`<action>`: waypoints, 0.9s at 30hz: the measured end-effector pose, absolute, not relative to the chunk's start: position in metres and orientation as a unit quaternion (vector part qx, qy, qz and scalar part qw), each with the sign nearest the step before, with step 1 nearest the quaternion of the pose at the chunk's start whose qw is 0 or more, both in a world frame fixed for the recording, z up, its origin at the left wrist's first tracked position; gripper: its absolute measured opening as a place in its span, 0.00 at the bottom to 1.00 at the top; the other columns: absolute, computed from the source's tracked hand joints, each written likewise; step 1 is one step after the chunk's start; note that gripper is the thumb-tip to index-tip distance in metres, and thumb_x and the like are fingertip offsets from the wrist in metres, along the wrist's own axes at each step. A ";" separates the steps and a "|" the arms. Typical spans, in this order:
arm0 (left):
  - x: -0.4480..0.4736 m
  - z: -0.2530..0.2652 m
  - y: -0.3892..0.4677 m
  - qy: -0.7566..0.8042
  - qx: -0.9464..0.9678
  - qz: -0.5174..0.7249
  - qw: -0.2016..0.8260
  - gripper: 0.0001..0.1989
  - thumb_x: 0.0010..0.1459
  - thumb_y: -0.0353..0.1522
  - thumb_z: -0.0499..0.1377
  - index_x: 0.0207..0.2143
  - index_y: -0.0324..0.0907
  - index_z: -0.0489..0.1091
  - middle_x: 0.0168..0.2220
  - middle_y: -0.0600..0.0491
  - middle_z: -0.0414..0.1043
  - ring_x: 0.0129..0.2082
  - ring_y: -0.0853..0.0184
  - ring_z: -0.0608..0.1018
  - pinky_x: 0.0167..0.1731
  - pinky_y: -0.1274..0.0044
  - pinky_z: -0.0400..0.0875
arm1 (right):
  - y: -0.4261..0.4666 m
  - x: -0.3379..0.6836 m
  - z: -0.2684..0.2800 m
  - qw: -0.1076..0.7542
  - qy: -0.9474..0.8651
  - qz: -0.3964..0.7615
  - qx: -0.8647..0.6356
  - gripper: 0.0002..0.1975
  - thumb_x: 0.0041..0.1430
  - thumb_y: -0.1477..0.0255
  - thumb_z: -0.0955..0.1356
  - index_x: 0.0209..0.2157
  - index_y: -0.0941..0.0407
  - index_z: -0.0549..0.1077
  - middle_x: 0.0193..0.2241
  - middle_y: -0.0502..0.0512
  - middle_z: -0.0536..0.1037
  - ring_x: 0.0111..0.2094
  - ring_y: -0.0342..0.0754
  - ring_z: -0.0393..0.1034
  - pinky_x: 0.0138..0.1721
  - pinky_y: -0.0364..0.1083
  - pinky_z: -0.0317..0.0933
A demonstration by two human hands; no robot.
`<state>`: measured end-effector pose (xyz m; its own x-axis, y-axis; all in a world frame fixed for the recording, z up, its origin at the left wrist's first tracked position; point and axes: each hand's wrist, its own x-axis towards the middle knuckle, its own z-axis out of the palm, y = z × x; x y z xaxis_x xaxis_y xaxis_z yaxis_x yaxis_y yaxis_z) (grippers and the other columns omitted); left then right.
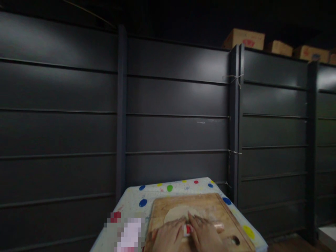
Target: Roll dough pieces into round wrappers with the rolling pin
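A wooden rolling pin [219,226] with a red and white patch near its middle lies across a flat, pale round of dough [173,212]. Both rest on a wooden cutting board [183,200]. My left hand [170,233] lies over the left part of the pin, fingers stretched forward. Over the right part is my right hand [203,232], its fingers also stretched out. Neither hand wraps round the pin. Between the hands the red and white patch shows; much of the pin and the dough's near side are hidden beneath them.
The board has a hole at its near right corner and lies on a table with a dotted white cloth [154,191]. A blurred-out pinkish item [130,232] is left of the board. Dark metal panels [178,133] rise behind the table. Cardboard boxes [248,38] show above the panels.
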<state>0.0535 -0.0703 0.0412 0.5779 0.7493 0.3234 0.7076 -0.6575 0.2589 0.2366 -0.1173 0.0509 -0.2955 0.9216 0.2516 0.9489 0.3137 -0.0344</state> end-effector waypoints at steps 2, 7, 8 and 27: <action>0.053 0.039 -0.071 0.422 0.881 0.204 0.059 0.23 0.65 0.31 0.44 0.57 0.50 0.70 0.58 0.54 0.72 0.56 0.63 0.75 0.60 0.70 0.66 | -0.120 0.236 0.052 0.109 -0.803 -0.067 -0.583 0.28 0.66 0.76 0.54 0.66 0.58 0.62 0.62 0.64 0.67 0.61 0.60 0.63 0.59 0.58 0.61; 0.052 0.038 -0.074 0.427 0.881 0.195 0.053 0.24 0.65 0.33 0.44 0.58 0.48 0.69 0.59 0.52 0.71 0.58 0.62 0.74 0.61 0.68 0.64 | -0.118 0.237 0.044 0.123 -0.801 -0.046 -0.584 0.28 0.66 0.74 0.54 0.66 0.58 0.61 0.62 0.63 0.67 0.61 0.59 0.64 0.59 0.56 0.61; 0.052 0.037 -0.074 0.430 0.881 0.190 0.052 0.24 0.65 0.33 0.44 0.59 0.47 0.69 0.60 0.51 0.71 0.58 0.62 0.73 0.62 0.68 0.64 | -0.116 0.237 0.042 0.126 -0.798 -0.043 -0.588 0.28 0.66 0.74 0.54 0.66 0.59 0.61 0.62 0.63 0.67 0.61 0.59 0.64 0.59 0.56 0.61; 0.051 0.025 -0.034 0.426 0.868 0.227 0.113 0.26 0.66 0.39 0.43 0.63 0.49 0.65 0.64 0.54 0.64 0.64 0.61 0.66 0.65 0.66 0.59 | -0.036 0.244 0.045 0.192 -0.770 -0.021 -0.609 0.26 0.71 0.71 0.51 0.61 0.59 0.67 0.63 0.61 0.66 0.65 0.54 0.56 0.64 0.56 0.51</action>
